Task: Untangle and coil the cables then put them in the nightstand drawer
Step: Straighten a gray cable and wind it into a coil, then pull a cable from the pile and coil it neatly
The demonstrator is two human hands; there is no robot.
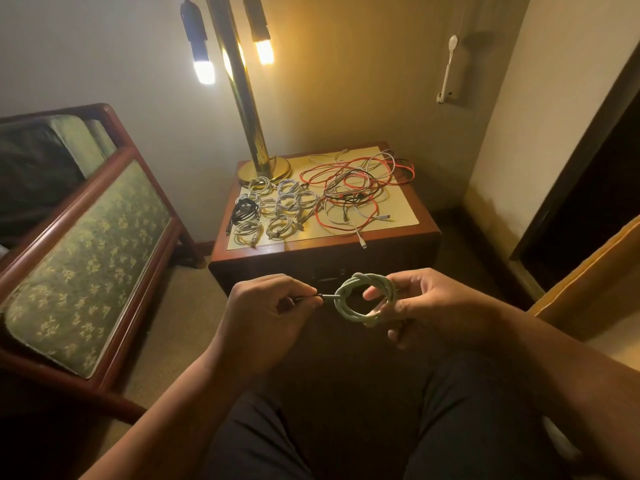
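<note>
i see the right hand (429, 306) grasping a pale coil (360, 280), its fingers curled around the coil's right side and one fingertip poking through the ring. the left hand (270, 310) pinches the cable's dark plug end (320, 297) between thumb and forefinger, just left of the coil, and a short straight run of cable joins the two. the loose end looks wrapped once around the ring at its upper left. both hands hang in the air in front of the nightstand (311, 247), over the person's dark-clad legs (450, 427).

on the worktop (401, 209), the left half carries a cluster of finished coils (287, 204), mostly white, lying flat and close together, some touching. one black coil (245, 206) sits at the cluster's left edge. the right half holds a tangle (356, 185) of red, white and black cables, loosely spread, and one white end droops over the front edge. a brass lamp (266, 168) stands at the back left corner, its base just behind the coils, with two lit bulbs (204, 69) up high.

the nightstand's front is in shadow and i cannot tell how the drawer stands. a green-cushioned chair (86, 244) with a wooden frame is to the left, on carpet (180, 317).
</note>
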